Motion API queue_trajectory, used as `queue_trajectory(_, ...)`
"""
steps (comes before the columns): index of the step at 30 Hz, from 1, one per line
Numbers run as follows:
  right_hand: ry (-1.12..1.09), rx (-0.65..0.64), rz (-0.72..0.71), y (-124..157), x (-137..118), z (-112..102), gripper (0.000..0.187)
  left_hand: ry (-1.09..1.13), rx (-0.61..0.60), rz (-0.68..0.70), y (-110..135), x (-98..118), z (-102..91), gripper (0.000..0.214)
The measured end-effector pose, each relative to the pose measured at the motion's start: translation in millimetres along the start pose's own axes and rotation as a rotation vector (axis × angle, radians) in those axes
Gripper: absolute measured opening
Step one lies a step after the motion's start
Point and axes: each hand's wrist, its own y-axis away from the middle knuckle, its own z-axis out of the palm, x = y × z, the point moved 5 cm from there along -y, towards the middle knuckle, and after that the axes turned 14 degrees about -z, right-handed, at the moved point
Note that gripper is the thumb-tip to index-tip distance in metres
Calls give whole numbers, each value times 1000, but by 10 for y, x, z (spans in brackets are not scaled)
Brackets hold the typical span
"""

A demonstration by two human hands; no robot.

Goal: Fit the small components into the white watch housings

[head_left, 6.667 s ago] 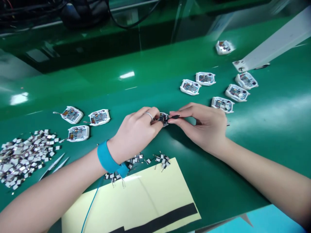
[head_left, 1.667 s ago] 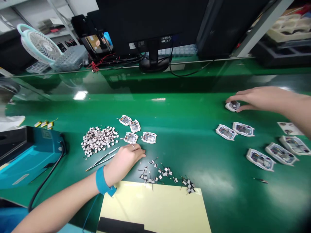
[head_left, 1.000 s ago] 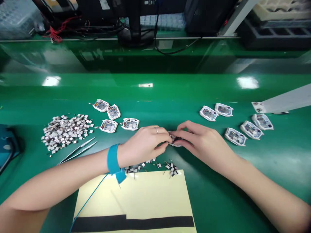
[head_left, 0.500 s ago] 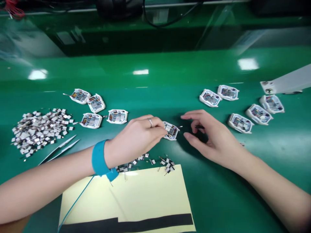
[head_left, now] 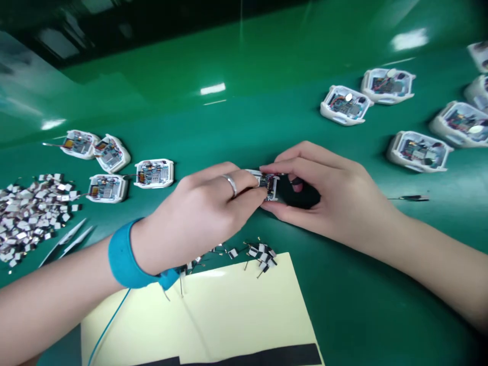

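A small white watch case (head_left: 272,186) with a bare circuit board inside lies between my two hands at the centre. My left hand (head_left: 208,206) wears a ring and a teal wrist strap (head_left: 124,254); its fingers are closed on the left part of the case and cover much of it. My right hand (head_left: 331,185) holds the right edge of the case between thumb and index finger, its other fingers curled. Below my left hand, small grey-and-black parts with short leads (head_left: 263,256) lie at the top edge of a yellow sheet (head_left: 236,305).
Several open white watch cases stand at the left, one being a case (head_left: 154,174), and more at the right, including a case (head_left: 419,151). Tweezers (head_left: 68,239) lie beside a pile of small metallic parts (head_left: 34,213). A thin dark part (head_left: 414,198) lies behind my right wrist.
My right hand has moved left from beside the watch case and closed on its right edge. My left hand stays on the case. The head view has shifted and tilted.
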Motion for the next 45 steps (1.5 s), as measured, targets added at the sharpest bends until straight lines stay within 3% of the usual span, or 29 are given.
queue_trajectory(20, 61, -47, 38, 17, 17, 3, 22, -17, 93, 48, 42, 39, 24, 17)
queue_trajectory(26, 85, -61, 55, 17, 17, 11, 22, 50, 61, -41, 27, 7, 32, 19)
queue_trajectory(45, 102, -76, 21, 42, 11, -3, 30, 162, 29, -146, -15, -7, 17, 21)
